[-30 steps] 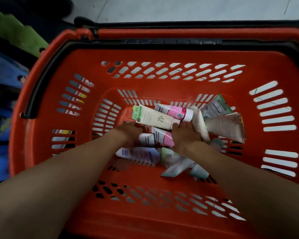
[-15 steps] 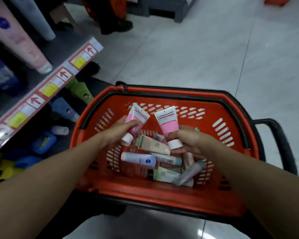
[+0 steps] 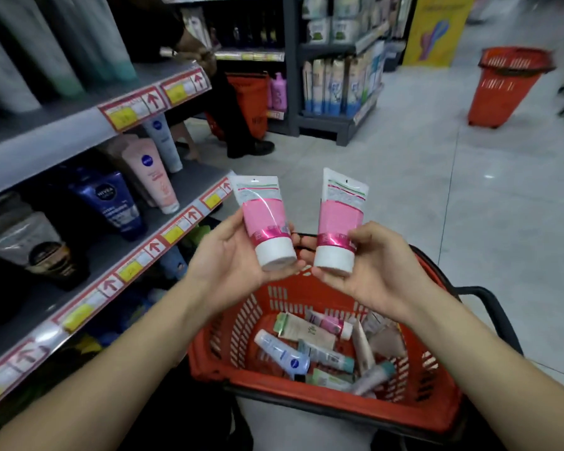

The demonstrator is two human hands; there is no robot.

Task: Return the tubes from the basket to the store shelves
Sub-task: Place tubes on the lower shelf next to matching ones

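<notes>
Both hands up over the red basket [image 3: 417, 408]! Left hand [image 3: 228, 258] grips a pink tube [image 3: 262, 219], cap down. Right hand [image 3: 375, 275], fingers [image 3: 363, 234] pinching, holds a second pink tube [image 3: 339, 219] just beside it at three o'clock. More tubes [image 3: 319, 349] lie heaped in the basket at six o'clock, shelves [image 3: 118, 255] at nine.

The print on the left pink tube [image 3: 263, 219] and the right pink tube [image 3: 339, 219] is too fine to read, and each tube hides most fingers of the left grip [image 3: 232, 255] and the right grip [image 3: 375, 271] behind it. At ten o'clock the tall tubes [image 3: 56, 43] on the top shelf [image 3: 62, 122] are smeared and cut off by the upper edge, the price labels [image 3: 124, 113] are unreadable, and a person [image 3: 235, 125] at eleven o'clock is lost in shadow above the waist. At six o'clock the loose tubes [image 3: 288, 354] in the basket [image 3: 339, 406] overlap and hide one another, and the far basket [image 3: 505, 83] at two o'clock is blurred.
</notes>
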